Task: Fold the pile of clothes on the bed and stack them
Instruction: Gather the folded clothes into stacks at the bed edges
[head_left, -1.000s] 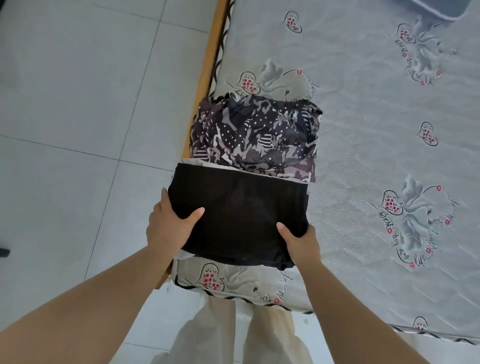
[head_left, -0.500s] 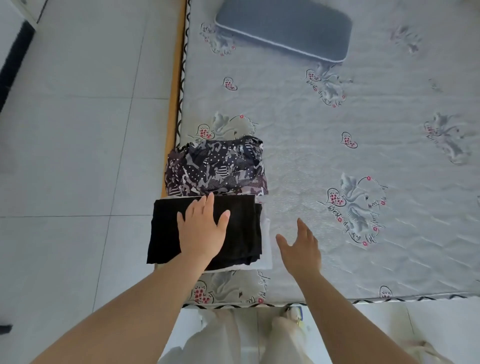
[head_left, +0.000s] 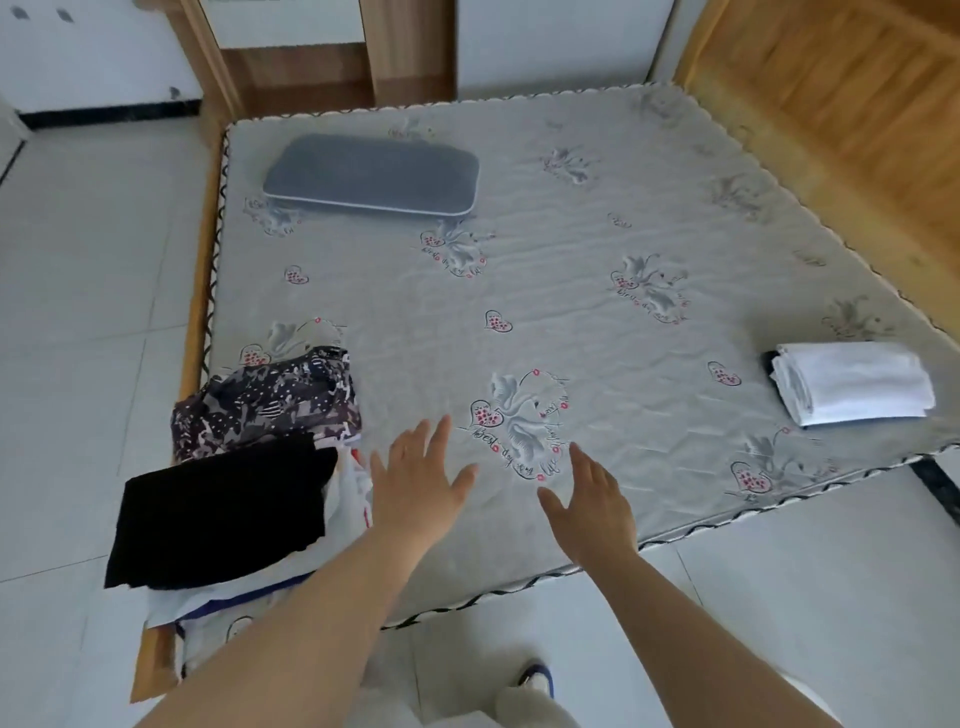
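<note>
I am looking over the bed (head_left: 571, 291): the black stack (head_left: 223, 512) is lying at its near left corner, white clothes (head_left: 857, 382) far right. My left hand (head_left: 415, 486) and right hand (head_left: 597, 506) are hovering open, holding nothing. Cloth is probably soft, light; I would grip folded edges.

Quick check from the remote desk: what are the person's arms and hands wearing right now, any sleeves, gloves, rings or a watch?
Nothing shows on them. The left hand and right hand are bare, with no gloves, and no rings can be made out. Both forearms are uncovered up to the picture's bottom edge, with no sleeve, watch or band in view.
</note>
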